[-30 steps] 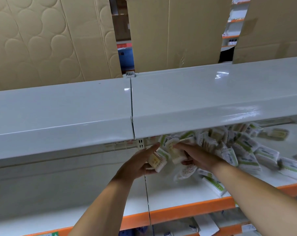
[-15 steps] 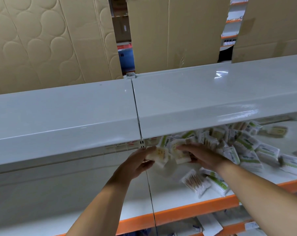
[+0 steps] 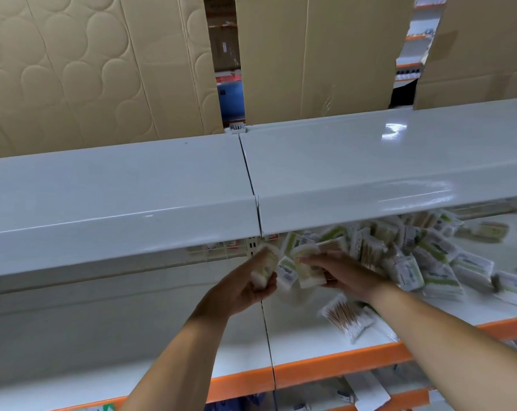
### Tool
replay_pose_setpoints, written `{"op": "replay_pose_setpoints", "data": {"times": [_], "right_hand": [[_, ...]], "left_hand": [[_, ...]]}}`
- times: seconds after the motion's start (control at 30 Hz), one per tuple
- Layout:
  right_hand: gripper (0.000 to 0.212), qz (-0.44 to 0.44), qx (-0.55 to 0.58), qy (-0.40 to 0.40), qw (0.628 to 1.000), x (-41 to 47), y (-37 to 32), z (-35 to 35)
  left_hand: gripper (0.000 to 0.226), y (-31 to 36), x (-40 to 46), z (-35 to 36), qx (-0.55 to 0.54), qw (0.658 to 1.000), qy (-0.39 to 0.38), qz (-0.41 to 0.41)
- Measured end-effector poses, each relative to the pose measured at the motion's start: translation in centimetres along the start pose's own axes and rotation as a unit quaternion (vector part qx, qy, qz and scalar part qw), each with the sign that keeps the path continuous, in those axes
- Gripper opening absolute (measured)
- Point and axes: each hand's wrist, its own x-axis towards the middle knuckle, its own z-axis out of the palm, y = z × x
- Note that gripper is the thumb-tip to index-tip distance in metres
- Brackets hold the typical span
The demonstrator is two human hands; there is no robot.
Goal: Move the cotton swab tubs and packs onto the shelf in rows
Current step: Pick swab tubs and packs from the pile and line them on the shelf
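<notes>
Swab packs pass through both hands under the lip of a white store shelf, near the seam where two shelf bays meet. Nearest the camera, a clear pack (image 3: 347, 317) of wooden-stemmed swabs lies alone by the shelf's orange edge (image 3: 334, 364). Just beyond it, the left hand (image 3: 245, 287) curls its fingers round a small tub (image 3: 264, 266), while the right hand (image 3: 344, 275) pinches a second tub (image 3: 307, 266) with thumb and fingertips; a flat pack (image 3: 287, 272) sits between them, and who holds it cannot be told. To the right, a loose heap (image 3: 423, 256) of green-and-white packs sprawls across the shelf (image 3: 298, 345), unsorted. The step in hand appears to be picking stock from the heap; the next move likely calls for setting the tubs upright on the bare deck to the left, to begin a row. Above, the upper shelf (image 3: 370, 161) hides the back of the bay. Behind it stand cardboard sheets (image 3: 319, 54), with more racks glimpsed through the gaps.
</notes>
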Motion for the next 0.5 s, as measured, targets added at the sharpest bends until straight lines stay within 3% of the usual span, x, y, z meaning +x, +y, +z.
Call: {"op": "replay_pose_setpoints", "data": {"times": [0.13,0.27,0.4,0.5], "right_hand": [[0.056,-0.011,-0.032,-0.006,0.999,-0.1,-0.5,0.7],[0.049,-0.02,-0.076,-0.018,0.997,0.0,-1.3,1.3],[0.039,-0.042,-0.116,-0.044,0.991,0.7,-2.0,2.7],[0.031,-0.044,-0.153,-0.029,0.987,2.0,-2.2,4.3]], "left_hand": [[0.073,-0.1,0.0,0.0,0.101,0.994,0.021,0.034],[0.068,-0.1,-0.9,-0.3,0.135,0.986,0.059,0.074],[0.069,-0.5,-2.7,-1.4,0.196,0.967,0.096,0.132],[0.061,-0.7,-4.2,-2.4,0.249,0.938,0.17,0.17]]}}
